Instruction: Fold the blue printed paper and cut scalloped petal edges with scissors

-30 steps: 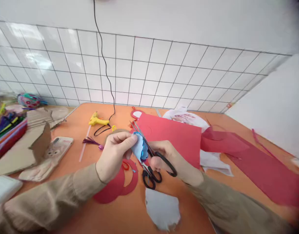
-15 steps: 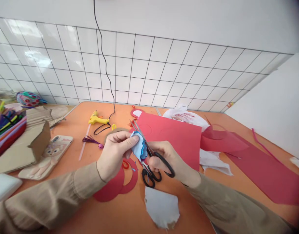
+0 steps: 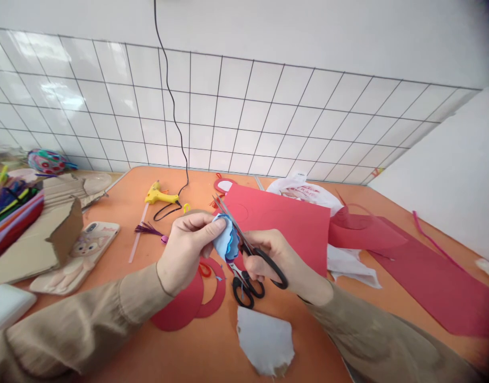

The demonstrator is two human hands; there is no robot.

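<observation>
Between the thumb and fingers of my left hand (image 3: pixel 190 242) is a small folded blue piece (image 3: pixel 225 239), pale outside with darker scalloped layers along its right edge; whether paper or cloth I cannot tell. My right hand (image 3: pixel 274 260) grips black-handled scissors (image 3: pixel 270 266), whose blades point up and left across the edge of the blue piece. A second pair of scissors (image 3: pixel 244 287) lies on the table just below the hands. Beside it are a red paper ring (image 3: pixel 218 298) and a red paper disc (image 3: pixel 176 308). Nearer to me lies a torn white piece (image 3: pixel 265 340).
On the orange table (image 3: pixel 124 340), a yellow glue gun (image 3: pixel 160 194) stands behind my left hand, its black cord (image 3: pixel 174 117) running up the wall. A phone (image 3: pixel 80 255) and cardboard (image 3: pixel 32 239) lie left. Red sheets (image 3: pixel 284 223) and a white plastic bag (image 3: pixel 304 191) lie behind and right.
Both hands stay in nearly the same place. The blue piece has tilted slightly and the scissor blades have shifted a little along its edge.
</observation>
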